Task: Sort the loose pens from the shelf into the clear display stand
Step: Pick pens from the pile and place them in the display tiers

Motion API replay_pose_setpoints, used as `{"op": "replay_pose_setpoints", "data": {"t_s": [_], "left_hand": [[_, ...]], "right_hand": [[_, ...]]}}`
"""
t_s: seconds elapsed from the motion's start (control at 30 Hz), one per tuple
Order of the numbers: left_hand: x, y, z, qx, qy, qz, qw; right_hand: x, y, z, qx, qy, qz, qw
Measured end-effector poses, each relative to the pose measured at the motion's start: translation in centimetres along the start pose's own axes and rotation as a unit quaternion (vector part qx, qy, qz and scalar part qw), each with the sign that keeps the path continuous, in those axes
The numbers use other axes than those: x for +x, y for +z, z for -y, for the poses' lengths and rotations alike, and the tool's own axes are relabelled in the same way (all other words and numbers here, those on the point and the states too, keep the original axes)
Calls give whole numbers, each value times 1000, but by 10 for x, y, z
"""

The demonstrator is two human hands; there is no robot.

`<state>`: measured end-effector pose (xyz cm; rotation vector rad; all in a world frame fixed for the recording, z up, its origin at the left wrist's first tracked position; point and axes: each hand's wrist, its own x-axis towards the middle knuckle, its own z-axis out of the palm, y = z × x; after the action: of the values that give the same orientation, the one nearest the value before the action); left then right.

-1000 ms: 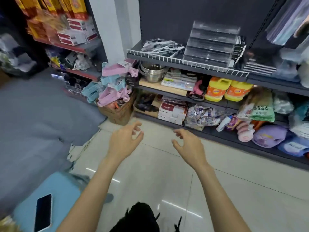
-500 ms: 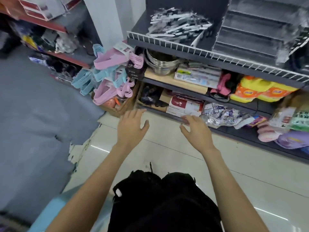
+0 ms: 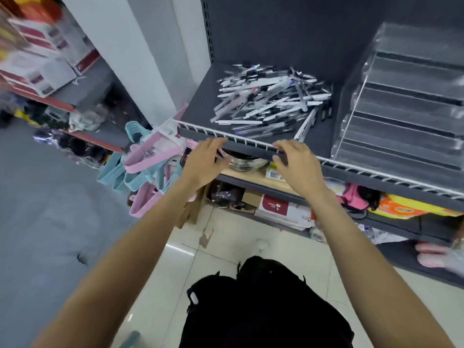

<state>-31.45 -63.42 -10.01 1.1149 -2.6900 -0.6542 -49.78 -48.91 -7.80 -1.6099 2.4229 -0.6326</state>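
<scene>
On dark shelf [image 3: 198, 106]: loose pens [image 3: 268, 99] heaped, clear display stand [image 3: 401, 101] just beside, to right. At front wire rail [image 3: 251, 141]: left hand [image 3: 207, 159] and right hand [image 3: 297, 164], fingers relaxed, holding nothing.

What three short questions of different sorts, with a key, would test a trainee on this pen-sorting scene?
1. True or false: the left hand holds a pen.
2. On which side of the pile of pens does the clear display stand sit? A the camera's left, B the camera's right.
3. Fill in: both hands, including the right hand, are at the white wire ____ along the shelf's front edge.

Key: 1 false; 2 B; 3 rail.
</scene>
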Motion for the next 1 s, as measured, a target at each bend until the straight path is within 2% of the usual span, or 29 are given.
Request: {"op": "replay_pose_setpoints", "data": {"t_s": [0.13, 0.2, 0.3, 0.4, 0.5, 0.7, 0.83, 1.0], "left_hand": [[68, -3, 12, 21, -21, -31, 999], [95, -5, 24, 34, -48, -23, 998], [129, -7, 40, 83, -68, 32, 994], [155, -6, 46, 142, -39, 105, 983], [172, -1, 46, 157, -14, 143, 977], [191, 1, 54, 116, 39, 172, 977], [207, -8, 60, 139, 79, 176, 971], [214, -5, 55, 163, 69, 204, 963]], "right_hand": [[58, 10, -19, -9, -8, 48, 999], [80, 17, -26, -23, -9, 76, 997], [108, 27, -31, -33, -14, 102, 994], [131, 38, -29, -72, -28, 141, 987], [148, 46, -24, -136, -52, 170, 975], [159, 59, -15, -151, -25, 161, 975], [164, 64, -12, -161, -10, 130, 978], [170, 73, -7, -179, 20, 74, 981]]}}
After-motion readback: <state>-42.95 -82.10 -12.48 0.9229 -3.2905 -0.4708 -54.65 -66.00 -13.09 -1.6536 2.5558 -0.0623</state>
